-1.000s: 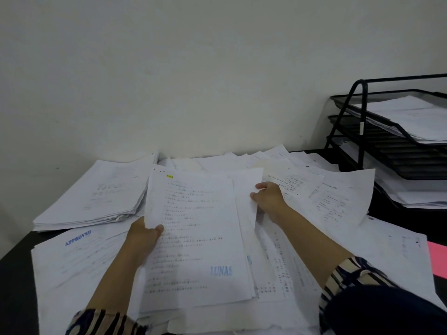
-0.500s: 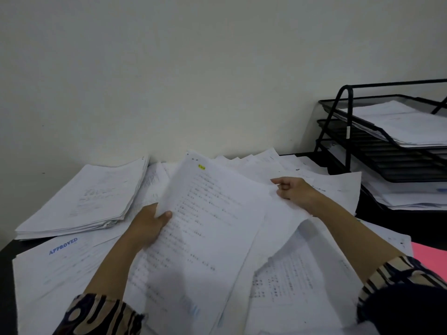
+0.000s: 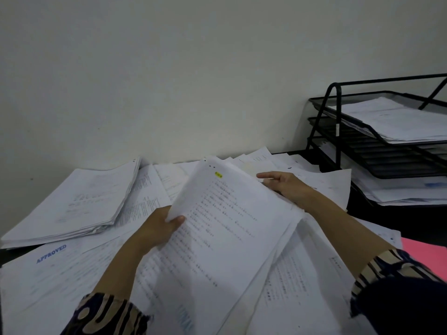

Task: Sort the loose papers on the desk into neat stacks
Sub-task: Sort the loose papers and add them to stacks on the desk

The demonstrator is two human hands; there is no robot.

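White sheaf of papers [image 3: 227,228] held tilted between both hands, right hand's [image 3: 284,186] grip apparently underneath.

Two bare forearms w/ two bare hands, no rings, no watch, no gloves. Left hand [image 3: 154,228] comes out of a rolled-back left sleeve [image 3: 108,315]: dark navy cloth w/ big tan & cream swirly curls on it. Right hand [image 3: 283,184] comes out of a right sleeve [image 3: 387,269] w/ the same dark navy & tan look, but here it shows more like stripes at the cuff. Past that cuff the cloth goes plain dark navy.
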